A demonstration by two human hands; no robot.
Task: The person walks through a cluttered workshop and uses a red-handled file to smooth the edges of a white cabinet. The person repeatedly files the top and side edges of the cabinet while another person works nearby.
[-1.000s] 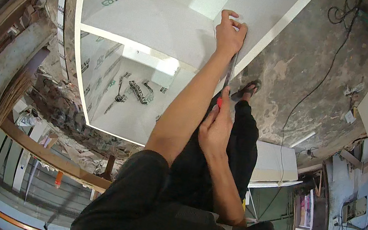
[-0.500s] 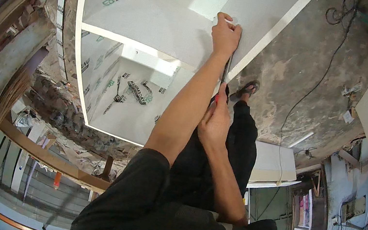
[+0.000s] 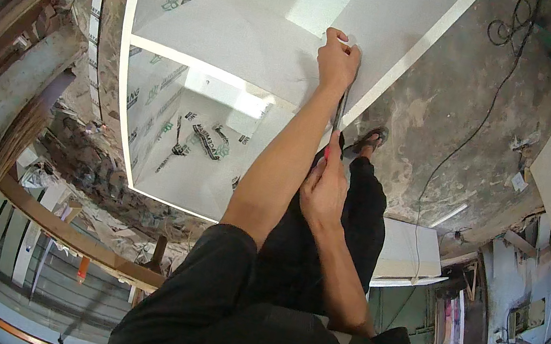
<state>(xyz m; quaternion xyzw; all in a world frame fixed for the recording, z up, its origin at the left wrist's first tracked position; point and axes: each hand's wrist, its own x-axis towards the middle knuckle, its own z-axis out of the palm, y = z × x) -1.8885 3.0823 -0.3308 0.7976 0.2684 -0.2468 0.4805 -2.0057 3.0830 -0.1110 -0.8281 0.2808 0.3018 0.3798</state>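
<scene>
A white cabinet (image 3: pixel 195 63) with an upper and a lower compartment stands in front of me. Inside the upper compartment, by its right side panel, my left hand (image 3: pixel 338 61) is closed in a pinch; what its fingers hold is hidden or too small to name. Lower down, my right hand (image 3: pixel 325 194) is wrapped round the red and black handle of a long, thin tool that looks like a screwdriver (image 3: pixel 339 113). Its dark shaft runs up beside my left wrist toward the pinching fingers, and its tip is hidden.
Scraps of printed film (image 3: pixel 207 140) lie in the lower compartment. A black cable (image 3: pixel 470 136) trails over the stained floor at right. Stacked boards (image 3: pixel 17 134) and rubble are on the left. Behind my leg is a white panel or box (image 3: pixel 410 251).
The cabinet appears slightly shifted right in the view. Both hands sit a little lower in the picture, with their holds unchanged.
</scene>
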